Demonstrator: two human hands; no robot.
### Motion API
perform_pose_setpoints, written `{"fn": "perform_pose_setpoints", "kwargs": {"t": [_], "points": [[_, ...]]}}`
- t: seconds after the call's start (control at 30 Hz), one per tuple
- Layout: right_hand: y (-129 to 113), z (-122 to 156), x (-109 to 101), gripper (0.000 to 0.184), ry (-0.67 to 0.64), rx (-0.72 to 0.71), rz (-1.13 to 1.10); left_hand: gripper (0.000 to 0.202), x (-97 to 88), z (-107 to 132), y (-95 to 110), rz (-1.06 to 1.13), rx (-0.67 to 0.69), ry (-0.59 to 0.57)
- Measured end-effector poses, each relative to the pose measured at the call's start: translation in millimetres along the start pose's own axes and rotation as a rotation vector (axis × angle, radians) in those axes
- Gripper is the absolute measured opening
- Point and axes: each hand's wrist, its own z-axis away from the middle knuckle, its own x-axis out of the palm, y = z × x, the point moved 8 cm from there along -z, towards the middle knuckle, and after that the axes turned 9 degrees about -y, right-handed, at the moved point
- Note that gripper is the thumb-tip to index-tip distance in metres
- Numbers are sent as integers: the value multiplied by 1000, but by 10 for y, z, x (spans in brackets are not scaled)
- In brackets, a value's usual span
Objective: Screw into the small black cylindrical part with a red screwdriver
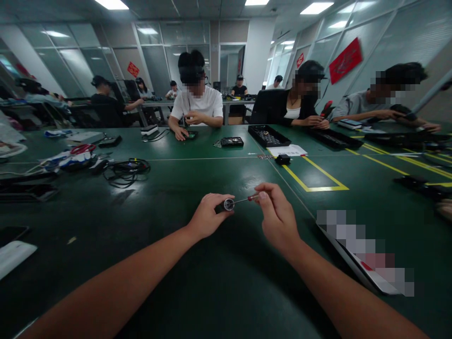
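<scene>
My left hand [208,216] is closed around a small dark cylinder [229,204], whose round open end with a silvery rim faces to the right and toward me. Between the thumb and fingers of my right hand [277,214] is a screwdriver [251,198] with a reddish, partly clear handle. Its thin metal shaft points left, and the tip meets the open end of the cylinder. What the tip touches inside is too small to make out. Both hands are above the green tabletop [226,282].
Black cables [127,172] lie coiled at the left. A pixelated flat object [360,254] rests by my right forearm. Farther off are a small black block [282,159], yellow tape [326,189] and a black parts tray [268,136]. Several people sit across the table.
</scene>
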Motion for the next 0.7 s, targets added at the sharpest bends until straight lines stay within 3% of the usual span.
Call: {"fn": "perform_pose_setpoints", "kwargs": {"t": [0.17, 0.43, 0.5, 0.57, 0.63, 0.7], "points": [[-29, -7, 16, 23, -20, -3, 67, 36, 12, -1, 17, 0, 10, -26], [162, -41, -2, 22, 64, 117, -92, 38, 7, 3, 37, -5, 23, -23], [272, -72, -17, 23, 100, 207, -200, 38, 6, 4, 59, -11, 38, -39], [479, -70, 37, 26, 118, 401, -472, 38, 1, 3, 68, -12, 44, -50], [606, -55, 203, 29, 24, 565, -712, 37, -11, 1, 59, -6, 38, -47], [614, -64, 200, 28, 57, 550, -753, 38, -24, -3, 47, 4, 31, -34]]}}
